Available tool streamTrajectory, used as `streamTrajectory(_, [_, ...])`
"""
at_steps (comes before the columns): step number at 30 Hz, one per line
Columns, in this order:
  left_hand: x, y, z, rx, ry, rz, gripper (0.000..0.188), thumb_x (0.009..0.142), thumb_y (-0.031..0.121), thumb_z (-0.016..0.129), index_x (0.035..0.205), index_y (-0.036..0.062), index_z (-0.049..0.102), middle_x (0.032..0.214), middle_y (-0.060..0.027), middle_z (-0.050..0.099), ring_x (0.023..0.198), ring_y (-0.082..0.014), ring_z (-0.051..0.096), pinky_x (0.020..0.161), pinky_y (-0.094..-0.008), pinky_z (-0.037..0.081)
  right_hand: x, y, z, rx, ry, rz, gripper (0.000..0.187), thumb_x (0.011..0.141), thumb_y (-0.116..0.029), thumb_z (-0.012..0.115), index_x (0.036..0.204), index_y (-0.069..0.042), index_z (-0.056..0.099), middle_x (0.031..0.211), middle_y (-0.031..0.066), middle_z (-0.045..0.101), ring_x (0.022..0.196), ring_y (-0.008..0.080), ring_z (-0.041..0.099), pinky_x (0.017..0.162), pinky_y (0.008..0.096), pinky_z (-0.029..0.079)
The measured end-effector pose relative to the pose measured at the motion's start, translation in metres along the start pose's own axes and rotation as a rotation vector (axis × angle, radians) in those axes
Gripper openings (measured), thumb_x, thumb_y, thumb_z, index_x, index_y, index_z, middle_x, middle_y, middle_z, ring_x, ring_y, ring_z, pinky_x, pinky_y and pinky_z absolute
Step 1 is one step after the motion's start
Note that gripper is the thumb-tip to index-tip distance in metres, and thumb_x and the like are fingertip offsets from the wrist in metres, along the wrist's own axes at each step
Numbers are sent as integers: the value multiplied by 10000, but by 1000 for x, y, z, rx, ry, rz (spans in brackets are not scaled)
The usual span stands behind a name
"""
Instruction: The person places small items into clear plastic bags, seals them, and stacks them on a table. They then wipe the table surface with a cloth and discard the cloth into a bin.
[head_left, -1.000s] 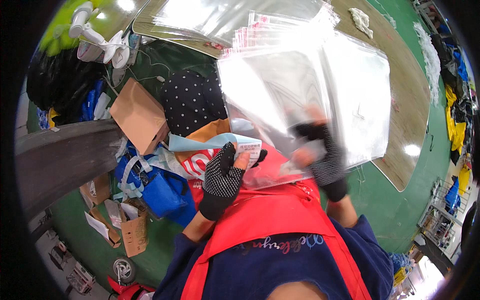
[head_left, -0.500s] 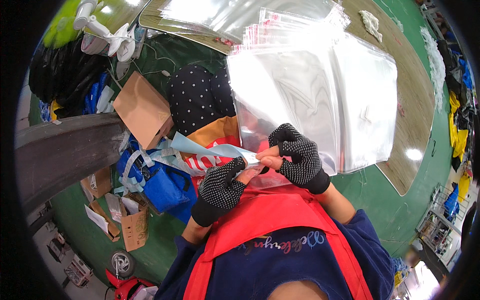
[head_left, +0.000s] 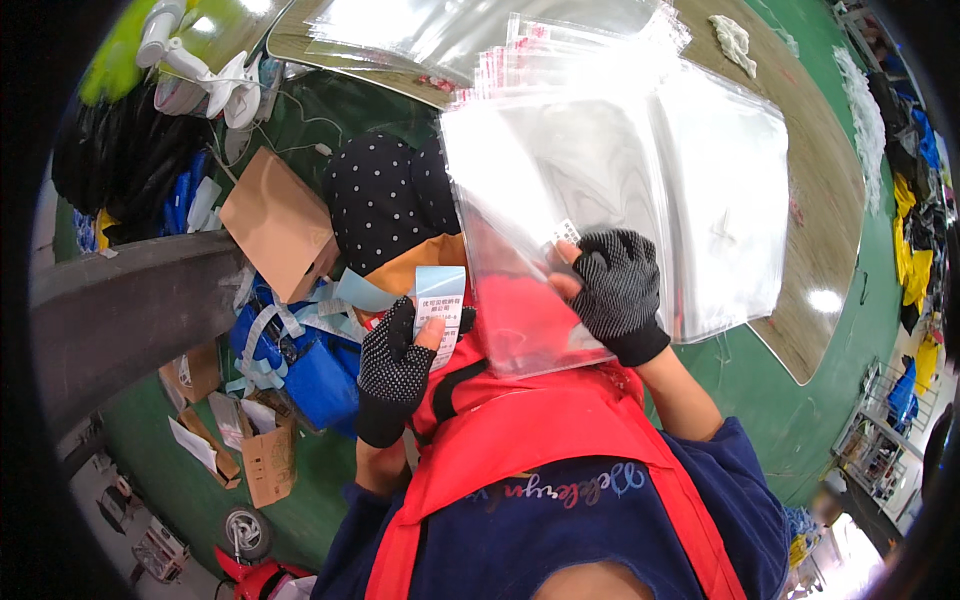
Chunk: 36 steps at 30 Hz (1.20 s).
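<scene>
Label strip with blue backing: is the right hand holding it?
No, the left hand pinches the label strip, while the right hand holds a small white label.

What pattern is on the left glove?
Left glove: small white dots on black, best seen in the head view.

Gap between hands (head_left: 618, 284), bags (head_left: 610, 180) beneath, depth unclear

Strip (head_left: 440, 290) in the left hand (head_left: 393, 375); label (head_left: 567, 231) at a fingertip of the right hand (head_left: 615, 292), over the near part of the bags (head_left: 590, 140). Beyond both hands, bags reaching onto the desk (head_left: 825, 200). Beyond and right of the hands, cloth (head_left: 733, 43) on the desk. Just left of the left hand, sack (head_left: 325, 383); beyond that, box (head_left: 275, 220); farther left, beam (head_left: 140, 297). Left of and behind the left hand, cartons (head_left: 270, 468) on the floor (head_left: 325, 500).
</scene>
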<state>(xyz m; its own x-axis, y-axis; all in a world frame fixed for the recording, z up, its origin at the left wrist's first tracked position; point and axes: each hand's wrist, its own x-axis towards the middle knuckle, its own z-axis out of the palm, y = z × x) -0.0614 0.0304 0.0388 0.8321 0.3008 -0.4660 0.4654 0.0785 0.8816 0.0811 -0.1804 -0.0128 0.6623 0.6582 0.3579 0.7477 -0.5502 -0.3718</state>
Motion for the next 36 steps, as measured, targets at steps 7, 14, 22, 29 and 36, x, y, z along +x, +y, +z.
streamTrajectory(7, [1,8,10,-156,54,31,284,923,131,468,1120,-62,535,957,-140,659,851,-168,629,765,-268,487,-16,-24,9,123,-89,115,306,658,-275,748,861,-100,600,814,93,569,743,290,536,683,398,411])
streamTrajectory(14, [3,12,19,-267,59,58,238,925,111,461,1069,-59,546,955,-140,657,866,-179,632,789,-276,490,-13,-31,6,202,-38,146,177,667,-178,735,748,-90,606,753,79,583,721,283,544,654,390,426])
streamTrajectory(22, [2,11,20,-320,22,51,252,930,109,453,1106,-56,525,988,-146,647,897,-187,627,799,-280,488,-13,-23,1,289,-28,157,59,748,-133,665,805,-127,677,729,58,583,692,246,544,620,367,442])
streamTrajectory(29, [12,8,21,-239,-75,83,286,925,126,462,1140,-59,502,1034,-158,627,910,-190,622,803,-287,489,-14,-23,-7,515,-47,316,41,712,-98,690,744,-83,668,686,75,599,637,242,545,603,346,430])
streamTrajectory(36, [20,-5,29,-255,-77,66,292,931,131,440,1144,-62,494,1046,-170,615,933,-214,618,804,-320,507,-15,-21,-21,709,-127,564,184,894,-147,536,864,-11,656,714,49,593,669,117,548,623,256,436])
